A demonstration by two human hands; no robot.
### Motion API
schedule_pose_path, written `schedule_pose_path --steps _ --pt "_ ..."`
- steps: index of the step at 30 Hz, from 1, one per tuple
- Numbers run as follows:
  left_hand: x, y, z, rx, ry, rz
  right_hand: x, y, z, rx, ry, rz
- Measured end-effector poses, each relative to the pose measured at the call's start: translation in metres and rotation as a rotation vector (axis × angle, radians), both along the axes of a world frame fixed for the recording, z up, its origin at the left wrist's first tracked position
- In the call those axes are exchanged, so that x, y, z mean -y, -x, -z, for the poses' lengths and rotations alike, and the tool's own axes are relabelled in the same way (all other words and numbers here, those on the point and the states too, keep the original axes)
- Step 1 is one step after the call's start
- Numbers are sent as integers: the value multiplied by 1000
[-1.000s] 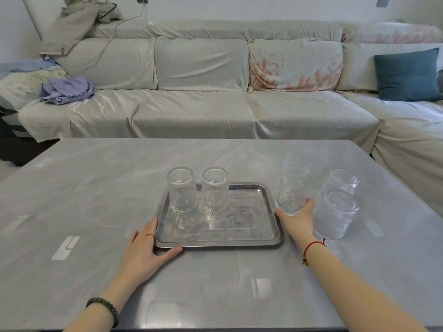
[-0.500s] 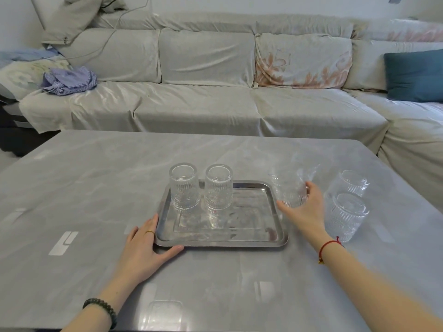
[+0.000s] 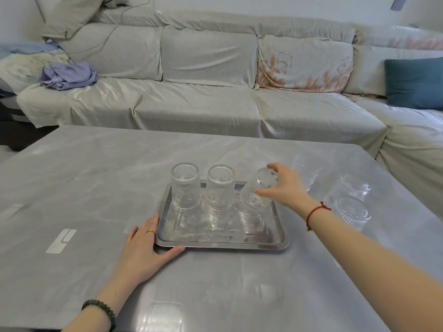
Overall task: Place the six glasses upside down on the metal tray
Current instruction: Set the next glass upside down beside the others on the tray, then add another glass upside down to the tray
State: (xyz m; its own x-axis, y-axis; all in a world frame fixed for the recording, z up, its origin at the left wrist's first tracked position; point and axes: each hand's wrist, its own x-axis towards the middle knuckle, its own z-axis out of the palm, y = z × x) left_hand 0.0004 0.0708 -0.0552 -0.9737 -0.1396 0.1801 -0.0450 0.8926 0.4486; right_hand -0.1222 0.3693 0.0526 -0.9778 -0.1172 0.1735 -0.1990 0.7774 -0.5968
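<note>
A rectangular metal tray [image 3: 223, 243] lies on the grey table. Two ribbed clear glasses stand upside down along its far edge, one at the left [image 3: 185, 186] and one in the middle [image 3: 220, 188]. My right hand [image 3: 285, 185] grips a third glass [image 3: 255, 192], inverted and tilted, its rim at the tray's far right part. My left hand [image 3: 143, 250] lies flat on the table against the tray's near left corner. Three more glasses stand upright on the table right of the tray: one far [image 3: 309, 171], one to its right [image 3: 356, 185], one nearer [image 3: 352, 212].
The grey marble-look table [image 3: 96, 188] stretches wide to the left and toward me. Behind it runs a long covered sofa [image 3: 203, 104] with a blue cushion [image 3: 414, 82] at the right and crumpled striped cloth [image 3: 69, 75] at the left.
My right hand took a glass from the table right of the tray, turned it over and carried it left onto the tray's far right part. My left hand stayed at the tray's corner.
</note>
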Motion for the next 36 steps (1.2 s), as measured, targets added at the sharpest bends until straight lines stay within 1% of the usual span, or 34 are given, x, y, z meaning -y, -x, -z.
schedule_pose_path --steps 5,9,16,18,20,23,26,28,30,32,34,36 --pt "1 1 1 13 -21 -1 19 12 1 25 -101 -22" --pt "2 1 1 11 -16 0 25 15 4 41 -121 -26" --pt "3 2 3 43 -5 5 16 5 15 33 -4 -91" --pt "4 1 3 44 -5 12 6 -6 17 -7 53 -88" --pt "3 -1 -1 -22 4 35 -9 -19 17 -100 121 -42" --pt "-9 -11 -12 -197 13 208 -43 -40 14 -288 199 31" --pt "-55 -19 -24 -255 -29 395 -83 -58 16 -400 223 122" --pt "-105 -17 -33 -254 -94 491 -107 -66 22 -419 222 212" --pt "-162 -10 -43 -156 -201 546 -127 -73 31 -347 277 302" --pt "-214 4 -49 3 -307 568 -140 -78 41 -205 371 352" --pt "-258 18 -55 194 -347 599 -150 -82 50 -77 457 354" --pt "-292 31 -63 309 -385 644 -154 -83 57 -3 519 340"
